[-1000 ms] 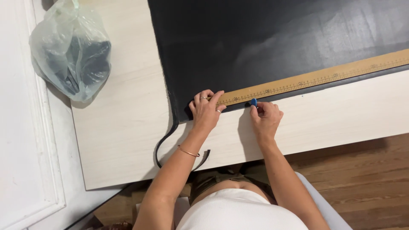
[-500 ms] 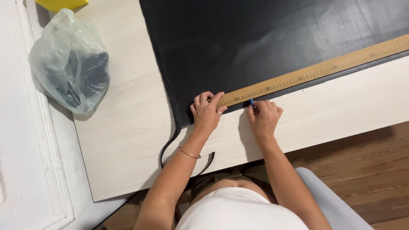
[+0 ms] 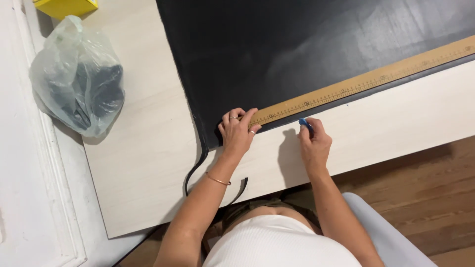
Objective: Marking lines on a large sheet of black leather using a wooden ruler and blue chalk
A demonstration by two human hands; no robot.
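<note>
A large black sheet (image 3: 307,44) lies on a pale wooden table (image 3: 143,148). Along its near edge runs a long wooden ruler (image 3: 366,79). My left hand (image 3: 238,132) presses flat on the ruler's left end, fingers spread. My right hand (image 3: 312,143) pinches a small blue marking tool (image 3: 306,123) whose tip touches the sheet's edge just below the ruler. A thin black strip (image 3: 198,163) curls down from the sheet's corner over the table, beside my left forearm.
A translucent plastic bag (image 3: 76,94) with dark contents sits at the table's left side. A yellow box (image 3: 67,7) is at the top left. A white wall panel (image 3: 24,163) runs on the left; wooden floor (image 3: 425,183) shows on the right.
The view has shifted, so the sheet and ruler sit higher and further right. My right hand has slid a little to the right along the ruler. My left hand stays on the ruler's end.
</note>
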